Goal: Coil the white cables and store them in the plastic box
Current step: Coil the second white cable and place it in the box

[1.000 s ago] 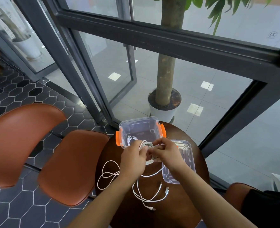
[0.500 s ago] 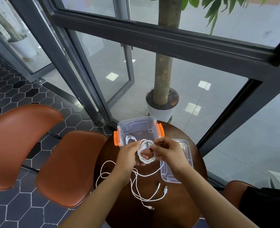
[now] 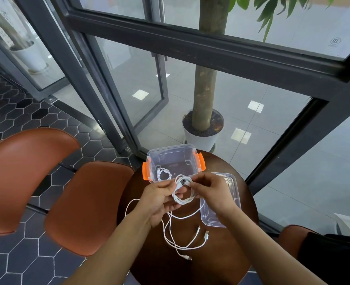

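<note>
Both hands grip one coil (image 3: 183, 191) just nearer than the box (image 3: 171, 148): the left hand (image 3: 159, 200) curls round it and the right hand (image 3: 213, 194) pinches its other side. Another coiled cable (image 3: 164, 174) lies inside the box; loose cables (image 3: 176, 239) trail on the counter (image 3: 211, 256), nearer still.

Café corner by a glass wall, daylight pouring in.

A round dark wooden counter (image 3: 221, 264) is standing against dark metal window frames (image 3: 190, 44), and two brown leather chairs (image 3: 21, 177) (image 3: 85, 204) are sitting to its left on dark hexagonal floor tiles (image 3: 26, 264), with the edge of a third chair (image 3: 289, 235) showing at the lower right. Beyond the glass a tree trunk (image 3: 206, 79) is rising from a white pot (image 3: 200, 138) on pale grey floor tiles (image 3: 283, 161), which are reflecting bright square patches of light (image 3: 256, 105). A glass door (image 3: 128, 79) is standing at an angle, and another white pot (image 3: 32, 56) is showing at the far upper left.
</note>
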Available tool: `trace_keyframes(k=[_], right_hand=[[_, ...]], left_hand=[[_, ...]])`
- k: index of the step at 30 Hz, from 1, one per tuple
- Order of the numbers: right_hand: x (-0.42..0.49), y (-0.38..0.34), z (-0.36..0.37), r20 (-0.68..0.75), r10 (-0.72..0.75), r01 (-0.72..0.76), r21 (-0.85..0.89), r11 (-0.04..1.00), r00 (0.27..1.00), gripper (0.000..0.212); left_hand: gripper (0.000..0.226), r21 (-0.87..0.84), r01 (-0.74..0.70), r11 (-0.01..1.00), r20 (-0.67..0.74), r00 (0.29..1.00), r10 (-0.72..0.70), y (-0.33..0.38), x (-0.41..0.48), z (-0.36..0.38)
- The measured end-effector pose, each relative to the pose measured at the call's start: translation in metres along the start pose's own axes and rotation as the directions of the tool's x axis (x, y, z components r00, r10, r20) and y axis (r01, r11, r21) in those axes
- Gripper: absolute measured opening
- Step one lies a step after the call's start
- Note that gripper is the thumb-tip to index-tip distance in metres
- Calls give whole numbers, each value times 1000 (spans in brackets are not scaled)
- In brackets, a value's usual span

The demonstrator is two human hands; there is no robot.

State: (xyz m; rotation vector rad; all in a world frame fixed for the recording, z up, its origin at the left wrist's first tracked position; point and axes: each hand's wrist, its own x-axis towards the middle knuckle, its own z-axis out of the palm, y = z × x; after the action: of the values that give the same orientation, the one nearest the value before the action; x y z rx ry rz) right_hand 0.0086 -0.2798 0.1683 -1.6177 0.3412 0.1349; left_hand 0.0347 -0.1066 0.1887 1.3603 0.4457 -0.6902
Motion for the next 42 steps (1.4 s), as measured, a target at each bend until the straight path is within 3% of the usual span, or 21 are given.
trace_keyframes(k=[7, 18, 25, 29, 31, 33, 35, 38, 42], right_hand=[[5, 4, 1, -4, 18, -19, -103, 995, 1000, 13], [5, 6, 11, 26, 45, -40, -157, 987, 999, 5], [14, 7, 20, 46, 39, -28, -221, 975, 998, 17], [20, 10, 20, 18, 58, -53, -202, 978, 998, 9], [26, 13, 19, 5, 76, -73, -221, 972, 997, 4], [35, 17, 17, -8, 86, -85, -260, 962, 996, 6], [44, 21, 16, -30, 100, -104, -276, 955, 995, 7], [60, 26, 15, -69, 120, -136, -292, 947, 990, 6], [83, 34, 11, -119, 143, -171, -279, 945, 983, 5]], left_hand=[[23, 71, -29, 997, 21, 999, 27, 4, 1, 0], [22, 156, -81, 984, -51, 995, 90, -6, 6, -11], [23, 147, -112, 983, -69, 990, 123, -13, 14, -20], [22, 212, -180, 960, -157, 964, 216, -18, 24, -32], [19, 465, -239, 853, -193, 912, 361, -25, 35, -47], [22, 753, -236, 614, -144, 852, 504, -32, 49, -64], [27, 924, -191, 331, -42, 810, 585, -36, 65, -79], [33, 987, -157, -40, 147, 763, 630, -36, 91, -89], [40, 955, -149, -258, 281, 736, 616, -24, 134, -92]])
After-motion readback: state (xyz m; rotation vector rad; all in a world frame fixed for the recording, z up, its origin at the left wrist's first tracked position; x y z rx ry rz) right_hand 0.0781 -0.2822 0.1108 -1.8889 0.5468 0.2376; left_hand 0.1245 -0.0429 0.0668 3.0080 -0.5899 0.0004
